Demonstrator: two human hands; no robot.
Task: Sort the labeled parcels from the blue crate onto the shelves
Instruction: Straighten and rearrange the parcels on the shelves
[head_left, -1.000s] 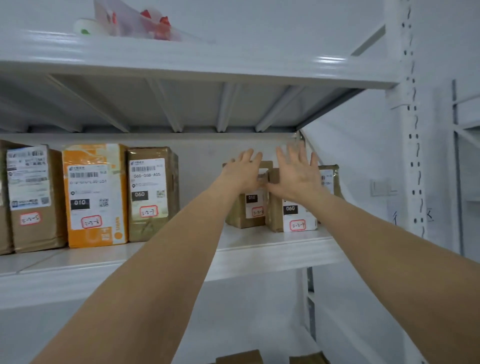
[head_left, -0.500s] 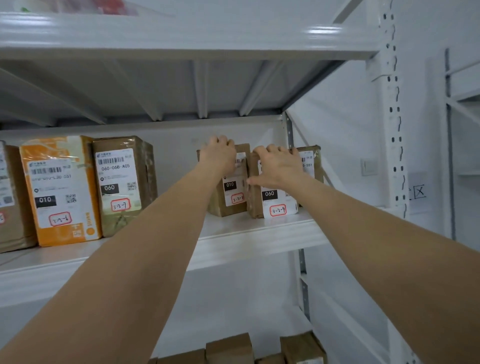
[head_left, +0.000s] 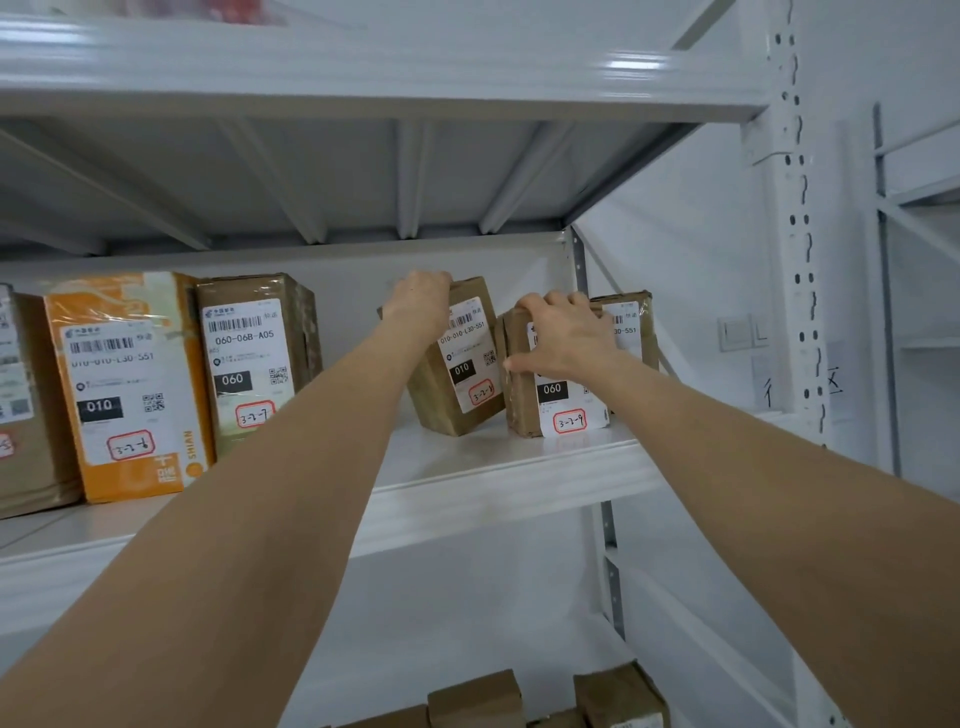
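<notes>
On the middle shelf (head_left: 493, 483) the 010 parcel (head_left: 462, 374) leans tilted, the left hand (head_left: 423, 299) curled over its top. The right hand (head_left: 563, 332) grips the top of the 060 parcel (head_left: 561, 410) just beside it. I'd ease the leaning one upright, label outward; an orange parcel (head_left: 124, 384) stands further left, with white walls around.

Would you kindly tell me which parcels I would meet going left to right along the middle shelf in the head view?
Edge parcel → orange parcel → 3-2-7 parcel → tilted 010 parcel, gripped on top by the left hand → 3-2-9 parcel, gripped on top by the right hand.
</notes>
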